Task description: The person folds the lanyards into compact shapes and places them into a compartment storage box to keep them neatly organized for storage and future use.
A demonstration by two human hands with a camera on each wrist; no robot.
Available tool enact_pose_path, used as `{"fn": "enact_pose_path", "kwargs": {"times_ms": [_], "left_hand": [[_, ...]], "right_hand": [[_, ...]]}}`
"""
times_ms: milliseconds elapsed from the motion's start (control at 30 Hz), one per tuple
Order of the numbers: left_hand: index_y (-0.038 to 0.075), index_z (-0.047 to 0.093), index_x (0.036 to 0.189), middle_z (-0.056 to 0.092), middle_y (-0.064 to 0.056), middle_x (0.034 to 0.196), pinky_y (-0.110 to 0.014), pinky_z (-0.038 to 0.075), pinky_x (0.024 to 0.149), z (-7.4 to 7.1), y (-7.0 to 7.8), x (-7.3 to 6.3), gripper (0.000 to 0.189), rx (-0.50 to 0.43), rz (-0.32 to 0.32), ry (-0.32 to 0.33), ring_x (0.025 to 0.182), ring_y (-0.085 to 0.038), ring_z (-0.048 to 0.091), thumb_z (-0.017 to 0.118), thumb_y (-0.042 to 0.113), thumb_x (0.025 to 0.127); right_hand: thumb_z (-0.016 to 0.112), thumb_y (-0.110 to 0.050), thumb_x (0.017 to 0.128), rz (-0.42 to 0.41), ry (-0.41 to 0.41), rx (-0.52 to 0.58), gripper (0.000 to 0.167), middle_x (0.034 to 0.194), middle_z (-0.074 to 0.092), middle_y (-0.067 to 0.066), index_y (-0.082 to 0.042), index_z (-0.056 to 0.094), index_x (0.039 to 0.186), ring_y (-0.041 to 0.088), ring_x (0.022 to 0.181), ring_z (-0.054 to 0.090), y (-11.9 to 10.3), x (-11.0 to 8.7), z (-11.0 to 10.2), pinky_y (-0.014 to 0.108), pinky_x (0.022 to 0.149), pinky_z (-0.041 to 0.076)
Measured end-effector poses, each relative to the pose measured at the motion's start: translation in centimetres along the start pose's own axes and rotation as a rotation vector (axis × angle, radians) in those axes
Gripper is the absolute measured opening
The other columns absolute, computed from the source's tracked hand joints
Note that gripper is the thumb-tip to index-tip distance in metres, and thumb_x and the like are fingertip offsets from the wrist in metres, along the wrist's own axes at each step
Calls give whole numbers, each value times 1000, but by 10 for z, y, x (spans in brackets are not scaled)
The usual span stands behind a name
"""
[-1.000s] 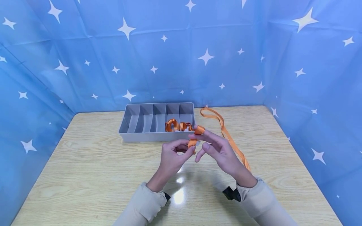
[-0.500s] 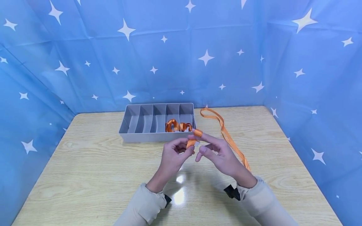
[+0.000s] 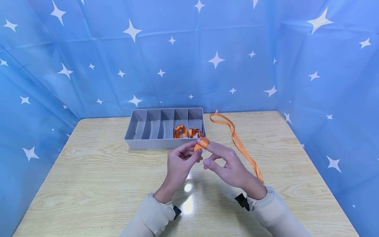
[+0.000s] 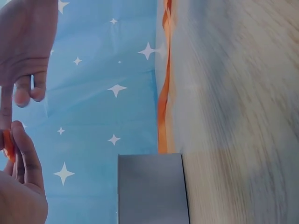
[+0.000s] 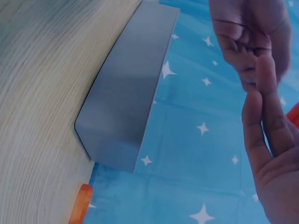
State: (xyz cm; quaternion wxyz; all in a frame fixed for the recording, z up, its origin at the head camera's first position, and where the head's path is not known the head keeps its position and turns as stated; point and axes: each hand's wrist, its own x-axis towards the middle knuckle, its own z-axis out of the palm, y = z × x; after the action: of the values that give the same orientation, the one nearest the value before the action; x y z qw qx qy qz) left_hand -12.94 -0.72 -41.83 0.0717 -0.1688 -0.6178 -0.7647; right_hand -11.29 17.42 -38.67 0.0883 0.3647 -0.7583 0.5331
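An orange ribbon point(image 3: 203, 143) is wound in a band round the extended index finger of my right hand point(image 3: 232, 169). The other right fingers and thumb point forward, loosely bent and holding nothing. My left hand point(image 3: 179, 163) pinches the ribbon beside that fingertip, between thumb and fingers. In the left wrist view, a bit of orange ribbon point(image 4: 8, 145) shows between the left fingers. The right wrist view has both hands near each other at the right, with an orange edge of ribbon point(image 5: 293, 115). A small whitish piece lies by the band, too small to make out.
Behind the hands stands a grey divided box point(image 3: 165, 144). Coiled orange ribbons point(image 3: 180, 131) with whitish bits sit in its two right compartments. Another orange ribbon point(image 3: 241, 148) lies stretched out along the table point(image 3: 88, 174) at right. A blue starred cloth point(image 3: 177, 65) hangs behind.
The right index finger has dipped slightly and moved left, bringing the wound band against the left fingertips. The left hand keeps its pinch. The box and the loose ribbon have not moved.
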Motion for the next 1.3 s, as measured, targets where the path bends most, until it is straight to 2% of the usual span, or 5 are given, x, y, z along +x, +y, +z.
{"fn": "enact_pose_path", "kwargs": {"times_ms": [167,500,633,1000,1300], "left_hand": [[-6,66,123,70,-25,89,-28,59,68,1,3,1,35,-42,-34,13,69,-12,70,71,-4,88],[-11,66,117,69,-30,84,-27,58,67,1,6,2,28,-52,-148,13,67,-11,69,68,-5,90],[-14,64,117,70,-18,87,-26,58,69,2,7,2,27,-105,-168,-5,69,-10,69,65,-7,91],[-15,51,134,68,-1,106,-23,55,81,-2,11,3,40,-344,-443,-104,85,-9,64,56,-2,97],[-17,46,137,68,-1,107,-25,54,87,-6,12,4,40,-365,-413,-171,90,-9,65,51,-3,100]], "right_hand": [[64,-24,99,6,4,-64,49,147,50,15,-4,53,142,9,79,70,1,-3,3,31,73,56],[65,-21,98,-45,-9,-160,49,148,49,13,-6,53,144,10,80,68,4,-2,6,30,71,56],[61,-31,100,-71,-12,-228,50,149,49,11,-7,53,144,9,79,67,4,-2,6,21,70,53],[52,-47,102,-126,-25,-492,56,149,49,6,-10,53,144,0,53,29,7,-2,9,13,50,32],[51,-47,102,-137,-14,-536,51,141,56,5,-11,58,138,4,57,42,11,-1,8,16,52,37]]}}
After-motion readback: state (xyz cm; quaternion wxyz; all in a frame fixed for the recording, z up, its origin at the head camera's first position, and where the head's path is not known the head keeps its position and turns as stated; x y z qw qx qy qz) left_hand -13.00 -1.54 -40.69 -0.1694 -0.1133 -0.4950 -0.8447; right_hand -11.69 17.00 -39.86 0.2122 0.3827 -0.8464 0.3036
